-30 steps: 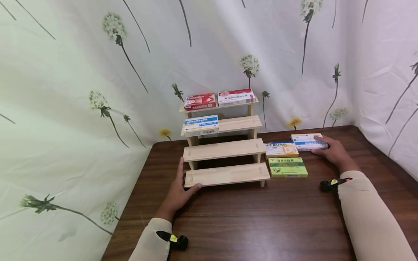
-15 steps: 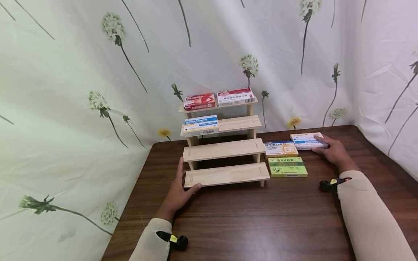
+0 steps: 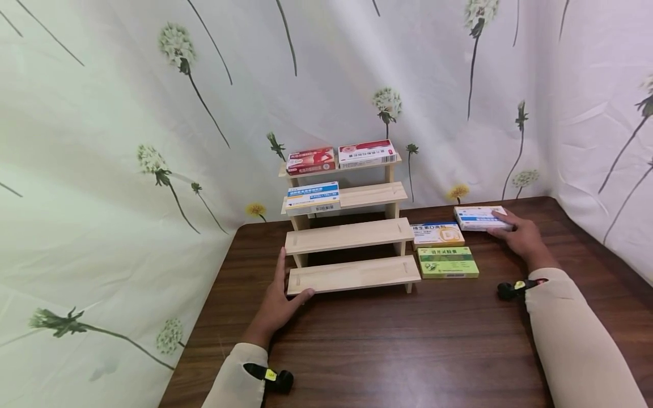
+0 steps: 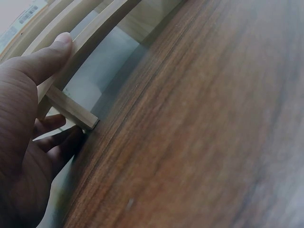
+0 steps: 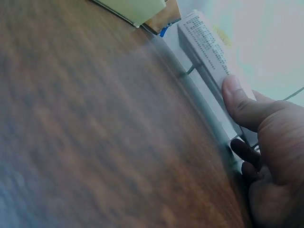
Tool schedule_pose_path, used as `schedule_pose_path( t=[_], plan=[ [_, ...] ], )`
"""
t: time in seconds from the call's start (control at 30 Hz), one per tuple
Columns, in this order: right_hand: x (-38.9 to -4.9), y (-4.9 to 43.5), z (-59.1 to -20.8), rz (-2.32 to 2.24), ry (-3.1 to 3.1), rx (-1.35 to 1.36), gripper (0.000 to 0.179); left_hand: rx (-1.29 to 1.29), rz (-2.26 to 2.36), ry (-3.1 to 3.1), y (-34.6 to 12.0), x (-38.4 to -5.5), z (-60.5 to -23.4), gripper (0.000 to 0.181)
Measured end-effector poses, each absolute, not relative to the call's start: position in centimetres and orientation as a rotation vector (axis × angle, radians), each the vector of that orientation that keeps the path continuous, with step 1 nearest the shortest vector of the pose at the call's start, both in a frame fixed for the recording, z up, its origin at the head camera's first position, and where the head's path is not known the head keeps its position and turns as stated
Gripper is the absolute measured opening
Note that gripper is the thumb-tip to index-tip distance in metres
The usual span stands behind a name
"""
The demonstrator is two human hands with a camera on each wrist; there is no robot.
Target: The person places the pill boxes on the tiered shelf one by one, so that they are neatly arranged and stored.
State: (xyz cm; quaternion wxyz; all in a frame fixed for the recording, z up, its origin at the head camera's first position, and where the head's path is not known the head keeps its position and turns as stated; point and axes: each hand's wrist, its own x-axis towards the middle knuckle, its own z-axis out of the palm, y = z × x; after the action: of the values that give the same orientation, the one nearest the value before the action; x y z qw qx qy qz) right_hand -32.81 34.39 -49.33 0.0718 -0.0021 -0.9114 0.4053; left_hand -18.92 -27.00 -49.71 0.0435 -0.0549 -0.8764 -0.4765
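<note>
A stepped wooden display rack (image 3: 352,235) stands on the table. My left hand (image 3: 278,297) grips its lower left corner; in the left wrist view the thumb (image 4: 54,54) lies on the bottom step's edge and the other fingers curl behind the leg. To the right of the rack my right hand (image 3: 521,235) pinches the near end of a white and blue medicine box (image 3: 474,218). In the right wrist view that box (image 5: 204,45) tilts up off the table, thumb on its printed side. Beside it lie a white and orange vitamin D box (image 3: 437,233) and a green medicine box (image 3: 448,262).
On the top step sit a red medicine box (image 3: 310,161) and a white and red one (image 3: 367,154). A white, blue and yellow box (image 3: 312,197) lies at the left of the second step. A flower-printed curtain (image 3: 214,113) hangs close behind the dark wooden table (image 3: 388,340).
The white and blue box under my right hand has risen slightly away from the table. My left hand stays where it was on the rack.
</note>
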Motion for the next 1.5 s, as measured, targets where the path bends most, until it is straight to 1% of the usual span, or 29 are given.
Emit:
schedule_pose_path(
  t=[0.57, 0.93, 1.5],
  plan=[
    [-32.9, 33.8, -48.8, 1.319, -2.621, -0.052, 0.066, -0.191, -1.463, -2.671, -27.0, -18.9, -49.7, 0.125],
    [-32.8, 33.1, -48.1, 1.428, -2.556, -0.109, 0.067, -0.215, -1.467, -2.662, -27.1, -19.1, -49.8, 0.125],
    [-31.5, 30.8, -44.6, 1.495, -2.529, -0.196, 0.065, -0.225, -1.447, -2.67, -27.2, -19.1, -49.9, 0.124]
  ],
)
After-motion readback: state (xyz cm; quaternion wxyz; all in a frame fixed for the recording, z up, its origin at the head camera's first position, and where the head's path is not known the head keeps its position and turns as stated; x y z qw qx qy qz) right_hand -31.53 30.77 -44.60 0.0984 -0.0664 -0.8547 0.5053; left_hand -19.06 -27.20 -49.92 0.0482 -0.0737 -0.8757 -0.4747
